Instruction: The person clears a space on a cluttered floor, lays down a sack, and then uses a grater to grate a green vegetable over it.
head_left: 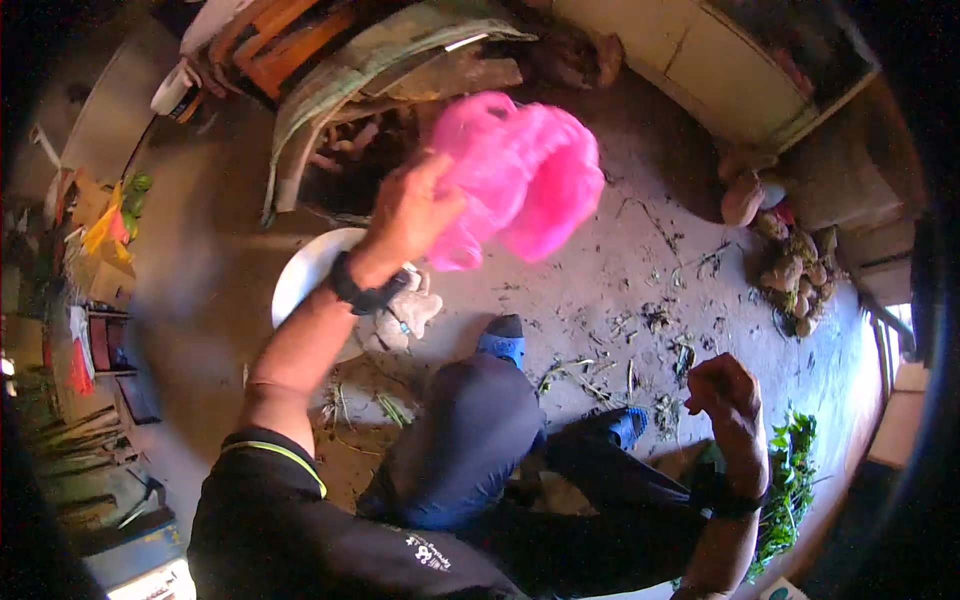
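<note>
A thin, bright pink plastic bag (517,176) is held up in my left hand (416,214), gripped near its left side. It looks blurred and hangs loose over the floor. Below my left forearm, which hides part of both, are a white basin (311,270) and a pale lumpy object (405,311). My right hand (724,386) is at the right, its fingers curled in, and nothing shows in it. Close to the right forearm lies a bunch of green leafy stems (787,480).
Leaf scraps and cut stems (652,319) litter the floor around my blue-sandalled feet (501,346). Ahead stands a worn trough-like container (289,172) with debris inside. A heap of lumpy roots or stones (795,277) lies at the right. Shelves and goods (105,341) line the left.
</note>
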Motion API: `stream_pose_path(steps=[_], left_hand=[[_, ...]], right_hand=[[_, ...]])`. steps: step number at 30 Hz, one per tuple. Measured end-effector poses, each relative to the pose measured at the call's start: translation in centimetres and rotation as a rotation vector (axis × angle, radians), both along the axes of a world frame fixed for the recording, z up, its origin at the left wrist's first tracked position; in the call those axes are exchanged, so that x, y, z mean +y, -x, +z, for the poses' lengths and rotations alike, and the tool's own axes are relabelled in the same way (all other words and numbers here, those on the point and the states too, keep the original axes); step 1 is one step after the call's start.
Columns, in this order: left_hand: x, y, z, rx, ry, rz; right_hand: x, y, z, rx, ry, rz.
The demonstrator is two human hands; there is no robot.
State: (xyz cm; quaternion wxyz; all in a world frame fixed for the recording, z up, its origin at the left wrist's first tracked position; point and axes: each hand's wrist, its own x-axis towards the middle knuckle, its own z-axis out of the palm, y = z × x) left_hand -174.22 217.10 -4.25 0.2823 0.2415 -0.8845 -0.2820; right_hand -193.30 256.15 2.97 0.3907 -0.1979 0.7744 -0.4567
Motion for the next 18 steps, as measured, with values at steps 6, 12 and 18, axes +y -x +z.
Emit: stream_pose_path(steps=[6,12,18], left_hand=[[-9.4,-7.6,1.9,-0.194,0.530,0.095],[-15.8,-10.4,-7.8,-0.902,0.183,0.323],[-14.0,-8.6,-2.6,-0.685,0.191,0.471]], right_hand=[[1.0,-0.9,-0.3,0.031,0.107,0.060],[2.1,-1.6,0.3,0.011,0.181,0.002],[2.2,-1.2,0.8,0.025,0.152,-0.022]])
